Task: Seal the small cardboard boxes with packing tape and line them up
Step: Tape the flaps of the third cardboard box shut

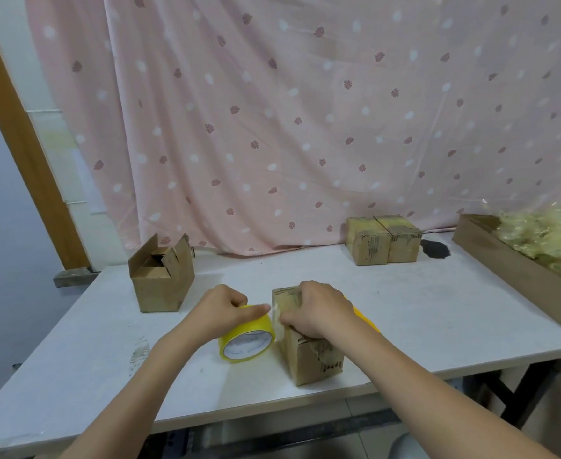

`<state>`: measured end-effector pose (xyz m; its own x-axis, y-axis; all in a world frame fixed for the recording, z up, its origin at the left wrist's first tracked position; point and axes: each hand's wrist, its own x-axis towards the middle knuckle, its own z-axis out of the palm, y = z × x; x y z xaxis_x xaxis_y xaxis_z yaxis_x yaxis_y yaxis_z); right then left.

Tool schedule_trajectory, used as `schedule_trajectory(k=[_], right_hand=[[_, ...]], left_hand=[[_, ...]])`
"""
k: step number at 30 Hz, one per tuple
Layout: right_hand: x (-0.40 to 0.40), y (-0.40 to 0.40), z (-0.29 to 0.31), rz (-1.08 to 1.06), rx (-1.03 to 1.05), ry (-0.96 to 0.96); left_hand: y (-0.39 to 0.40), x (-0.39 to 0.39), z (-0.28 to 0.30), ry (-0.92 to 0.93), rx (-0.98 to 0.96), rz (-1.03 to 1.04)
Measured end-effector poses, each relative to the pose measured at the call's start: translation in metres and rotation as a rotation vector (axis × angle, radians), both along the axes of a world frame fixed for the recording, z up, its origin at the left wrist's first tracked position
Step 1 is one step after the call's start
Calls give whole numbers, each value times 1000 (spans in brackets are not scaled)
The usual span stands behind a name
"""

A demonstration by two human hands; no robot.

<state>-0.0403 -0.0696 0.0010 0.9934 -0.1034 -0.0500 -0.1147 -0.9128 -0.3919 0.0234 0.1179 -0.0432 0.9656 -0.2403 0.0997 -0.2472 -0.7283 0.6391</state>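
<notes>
Left hand (221, 309) curled closed around yellow packing tape roll (246, 339), right hand (319, 313) pressing closed on top of small brown cardboard box (309, 356), roll touching box's left side, both at white table (90, 342) front centre

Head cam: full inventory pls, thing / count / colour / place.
box being taped: 1, brown, near table edge, centre
tape roll: 1, yellow, on the table left of that box
open box: 1, brown, flaps up, back left
sealed boxes: 2, brown, side by side, back right by the curtain
tray: 1, brown cardboard, far right, holding yellowish plastic scraps
table: 1, white
curtain: 1, pink, leaf print, behind the table
left hand: on the tape roll
right hand: on top of the box being taped
</notes>
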Motion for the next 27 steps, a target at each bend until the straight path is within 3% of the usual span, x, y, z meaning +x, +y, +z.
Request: schedule_trajectory(k=[14, 18, 23, 27], right_hand=[[4, -2, -3, -23, 62, 3], [7, -9, -3, -34, 184, 26], [4, -21, -5, -93, 730, 82], [7, -29, -13, -127, 817, 85]], left_hand=[[10, -6, 16, -29, 234, 30], [16, -11, 18, 43, 39, 3], [22, -18, 19, 47, -225, -48], [22, -19, 22, 50, -284, -65]])
